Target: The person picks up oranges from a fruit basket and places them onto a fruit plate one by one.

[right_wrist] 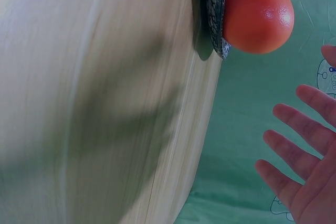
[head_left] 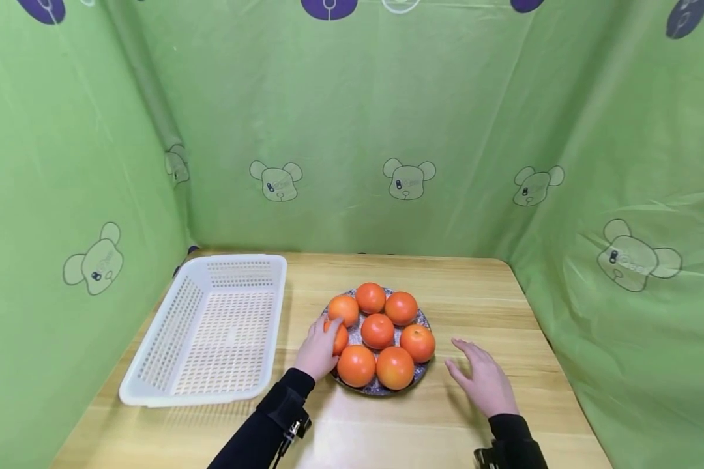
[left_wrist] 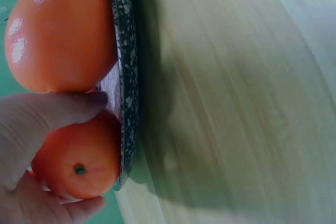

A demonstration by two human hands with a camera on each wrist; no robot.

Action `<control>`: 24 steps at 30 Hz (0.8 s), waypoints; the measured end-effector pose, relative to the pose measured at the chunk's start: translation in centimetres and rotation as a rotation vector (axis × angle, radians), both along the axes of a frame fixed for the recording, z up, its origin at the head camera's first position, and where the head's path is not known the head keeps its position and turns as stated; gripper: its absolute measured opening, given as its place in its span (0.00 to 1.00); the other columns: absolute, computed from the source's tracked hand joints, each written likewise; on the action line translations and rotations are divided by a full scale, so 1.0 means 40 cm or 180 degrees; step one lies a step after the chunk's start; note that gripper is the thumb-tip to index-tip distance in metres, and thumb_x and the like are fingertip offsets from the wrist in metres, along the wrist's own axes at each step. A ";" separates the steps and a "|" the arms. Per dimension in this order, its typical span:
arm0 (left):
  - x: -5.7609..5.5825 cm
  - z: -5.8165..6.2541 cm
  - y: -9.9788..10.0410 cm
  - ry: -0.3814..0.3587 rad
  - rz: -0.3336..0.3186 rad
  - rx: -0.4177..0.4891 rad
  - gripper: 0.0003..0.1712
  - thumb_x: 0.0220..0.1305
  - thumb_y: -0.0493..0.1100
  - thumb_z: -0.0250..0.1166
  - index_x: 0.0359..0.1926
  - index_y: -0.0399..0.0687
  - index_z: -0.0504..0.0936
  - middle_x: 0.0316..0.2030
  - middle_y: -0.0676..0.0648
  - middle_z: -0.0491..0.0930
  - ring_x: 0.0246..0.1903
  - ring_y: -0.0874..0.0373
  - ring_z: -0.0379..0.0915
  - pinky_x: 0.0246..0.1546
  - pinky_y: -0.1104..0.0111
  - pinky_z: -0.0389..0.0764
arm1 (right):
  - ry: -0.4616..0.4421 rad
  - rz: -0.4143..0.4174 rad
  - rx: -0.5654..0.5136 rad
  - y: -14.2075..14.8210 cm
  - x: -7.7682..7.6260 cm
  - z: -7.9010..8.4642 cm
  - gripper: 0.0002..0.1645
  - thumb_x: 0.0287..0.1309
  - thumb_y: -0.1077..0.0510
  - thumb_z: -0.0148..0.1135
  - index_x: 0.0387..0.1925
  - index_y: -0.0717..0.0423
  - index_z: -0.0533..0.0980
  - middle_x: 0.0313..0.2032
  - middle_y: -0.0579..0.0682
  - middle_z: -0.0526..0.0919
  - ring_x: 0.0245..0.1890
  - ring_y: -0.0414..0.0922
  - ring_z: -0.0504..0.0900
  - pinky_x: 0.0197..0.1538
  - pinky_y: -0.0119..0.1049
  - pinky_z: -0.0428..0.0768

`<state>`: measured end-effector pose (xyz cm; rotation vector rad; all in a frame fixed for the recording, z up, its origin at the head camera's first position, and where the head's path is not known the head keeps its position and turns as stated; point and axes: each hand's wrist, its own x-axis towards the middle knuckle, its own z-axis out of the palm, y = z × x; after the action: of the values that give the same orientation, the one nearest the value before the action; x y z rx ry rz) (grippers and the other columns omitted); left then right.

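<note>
A round speckled plate [head_left: 375, 389] bears several glossy orange-red tomatoes [head_left: 377, 331]. At the plate's left side my left hand [head_left: 319, 348] grips a tomato [left_wrist: 79, 156]. In the left wrist view the thumb lies along one side of it and the fingers curl round the other; a small green stem mark faces the camera. The gripped tomato is still at the plate's rim, beside a larger tomato [left_wrist: 63, 32]. My right hand [head_left: 484, 381] is apart from the plate, to its right, over the table. Its fingers [right_wrist: 304, 127] are spread and hold nothing.
A white perforated plastic basket [head_left: 278, 312] stands on the left of the wooden table [head_left: 475, 286], with bare mesh showing inside. Green printed sheeting [head_left: 340, 117] walls the table at the back and both sides.
</note>
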<state>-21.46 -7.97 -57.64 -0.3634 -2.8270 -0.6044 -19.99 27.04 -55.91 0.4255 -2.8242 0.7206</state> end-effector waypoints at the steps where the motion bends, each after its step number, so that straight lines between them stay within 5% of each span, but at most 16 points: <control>1: 0.000 -0.001 -0.001 -0.0016 -0.0008 0.0016 0.49 0.35 0.36 0.75 0.63 0.43 0.65 0.59 0.26 0.60 0.57 0.34 0.60 0.48 0.51 0.73 | 0.0000 0.0000 0.0001 0.000 0.000 0.000 0.32 0.58 0.42 0.58 0.58 0.55 0.70 0.56 0.61 0.73 0.56 0.61 0.69 0.57 0.58 0.63; 7: 0.003 0.016 -0.013 -0.0158 0.0006 -0.0034 0.54 0.35 0.38 0.77 0.67 0.45 0.60 0.60 0.25 0.59 0.59 0.35 0.59 0.51 0.52 0.72 | 0.0011 -0.0004 0.0015 -0.002 0.000 0.001 0.32 0.57 0.42 0.58 0.59 0.55 0.70 0.56 0.61 0.73 0.56 0.60 0.70 0.57 0.57 0.64; 14: 0.016 0.087 -0.031 -0.0352 -0.0050 -0.0337 0.50 0.37 0.40 0.76 0.64 0.40 0.64 0.57 0.28 0.65 0.56 0.36 0.63 0.51 0.51 0.71 | 0.0012 0.0018 0.0029 -0.005 0.001 0.007 0.33 0.58 0.39 0.55 0.59 0.55 0.70 0.56 0.61 0.73 0.56 0.60 0.70 0.57 0.58 0.64; 19: 0.023 0.183 -0.051 -0.0526 -0.0079 -0.0416 0.35 0.46 0.45 0.71 0.56 0.40 0.72 0.49 0.34 0.74 0.46 0.40 0.73 0.44 0.52 0.75 | 0.0002 0.0025 0.0051 -0.007 -0.002 0.009 0.34 0.59 0.39 0.55 0.59 0.55 0.70 0.56 0.62 0.73 0.56 0.60 0.70 0.57 0.58 0.64; 24: 0.025 0.298 -0.095 -0.0692 0.0054 -0.0238 0.30 0.56 0.49 0.64 0.59 0.41 0.71 0.52 0.40 0.75 0.50 0.45 0.73 0.47 0.54 0.74 | -0.0011 0.0026 0.0049 -0.009 -0.003 0.011 0.33 0.59 0.40 0.56 0.59 0.56 0.70 0.56 0.62 0.73 0.56 0.60 0.70 0.57 0.58 0.64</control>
<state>-20.48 -11.77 -45.72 -0.3033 -3.0635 -0.5676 -20.11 26.69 -55.48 0.4391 -2.8345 0.7024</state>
